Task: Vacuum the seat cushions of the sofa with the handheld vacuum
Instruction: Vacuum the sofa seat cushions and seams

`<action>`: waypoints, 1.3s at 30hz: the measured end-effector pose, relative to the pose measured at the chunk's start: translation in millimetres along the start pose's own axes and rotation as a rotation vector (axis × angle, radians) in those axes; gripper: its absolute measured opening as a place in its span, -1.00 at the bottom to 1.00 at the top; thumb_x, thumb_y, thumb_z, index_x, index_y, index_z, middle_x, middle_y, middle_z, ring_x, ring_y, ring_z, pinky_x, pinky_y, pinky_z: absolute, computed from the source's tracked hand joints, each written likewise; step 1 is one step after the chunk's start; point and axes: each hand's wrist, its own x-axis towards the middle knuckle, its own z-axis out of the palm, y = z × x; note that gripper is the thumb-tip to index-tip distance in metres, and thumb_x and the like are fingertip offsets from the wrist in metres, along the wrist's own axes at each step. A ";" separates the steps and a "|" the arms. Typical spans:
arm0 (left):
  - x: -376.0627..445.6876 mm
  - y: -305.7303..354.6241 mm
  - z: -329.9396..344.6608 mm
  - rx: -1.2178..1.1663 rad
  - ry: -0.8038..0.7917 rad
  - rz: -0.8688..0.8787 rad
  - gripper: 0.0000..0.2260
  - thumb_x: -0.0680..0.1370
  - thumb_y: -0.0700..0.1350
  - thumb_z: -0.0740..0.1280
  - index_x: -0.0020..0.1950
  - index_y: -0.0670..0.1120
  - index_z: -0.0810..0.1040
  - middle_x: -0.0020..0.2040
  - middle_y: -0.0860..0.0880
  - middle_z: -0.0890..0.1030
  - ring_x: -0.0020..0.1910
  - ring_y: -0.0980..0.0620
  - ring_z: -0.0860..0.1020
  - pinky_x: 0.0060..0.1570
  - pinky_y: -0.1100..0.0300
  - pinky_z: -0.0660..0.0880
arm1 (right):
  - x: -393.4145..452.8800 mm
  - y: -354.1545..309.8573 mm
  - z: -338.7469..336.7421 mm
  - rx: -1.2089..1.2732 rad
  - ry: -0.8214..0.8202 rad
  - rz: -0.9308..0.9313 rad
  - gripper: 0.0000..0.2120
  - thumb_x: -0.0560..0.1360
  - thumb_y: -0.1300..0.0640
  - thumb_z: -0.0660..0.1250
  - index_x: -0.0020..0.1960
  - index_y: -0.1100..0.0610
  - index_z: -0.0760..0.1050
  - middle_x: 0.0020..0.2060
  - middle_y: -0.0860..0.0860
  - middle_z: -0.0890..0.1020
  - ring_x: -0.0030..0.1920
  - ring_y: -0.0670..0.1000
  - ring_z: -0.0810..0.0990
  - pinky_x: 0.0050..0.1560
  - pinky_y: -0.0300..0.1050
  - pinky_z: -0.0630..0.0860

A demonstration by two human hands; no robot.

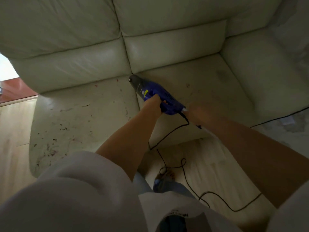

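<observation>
Two hands: left hand (154, 102) grips the handheld vacuum (157, 96), nozzle at the seat cushions' (83, 118) back seam; right hand (199, 113) blurred, grip indeterminate.

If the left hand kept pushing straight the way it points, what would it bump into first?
Probably the sofa's back cushion. The left hand holds the vacuum, whose nozzle already sits at the crease there; depth is hard to judge.

Vacuum (155, 96) on sofa (167, 44) at the seam between left seat cushion (80, 118) and right seat cushion (209, 84), nozzle toward backrest, cord (192, 186) on floor in front.
</observation>
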 end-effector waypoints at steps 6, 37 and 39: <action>24.9 -2.7 -16.0 0.102 0.015 0.063 -0.62 0.49 -0.20 0.29 0.31 -0.22 0.48 -0.33 -0.04 0.54 -0.50 0.08 0.56 -0.55 0.28 0.48 | -19.3 -3.6 11.5 0.027 -0.217 -0.030 -0.47 0.63 -0.16 -0.01 -0.20 0.22 0.46 -0.33 0.06 0.47 -0.31 0.00 0.45 -0.31 -0.21 0.37; 33.8 2.0 -160.3 0.219 -0.266 0.080 -0.89 0.56 -0.27 0.27 0.03 -0.28 0.39 -0.45 -0.12 0.50 -0.70 0.07 0.45 -0.60 0.27 0.46 | -92.8 -115.1 174.5 0.470 -0.251 0.154 -0.55 0.62 -0.13 0.05 -0.22 0.18 0.42 -0.39 0.08 0.52 -0.43 0.02 0.51 -0.40 -0.18 0.45; 27.8 -1.0 -167.4 0.235 -0.266 0.084 -0.91 0.57 -0.27 0.26 0.01 -0.27 0.38 -0.58 -0.08 0.49 -0.72 0.08 0.43 -0.63 0.30 0.44 | -98.9 -114.9 178.4 0.479 -0.243 0.147 -0.55 0.62 -0.13 0.06 -0.25 0.16 0.43 -0.38 0.08 0.53 -0.41 0.02 0.51 -0.37 -0.17 0.46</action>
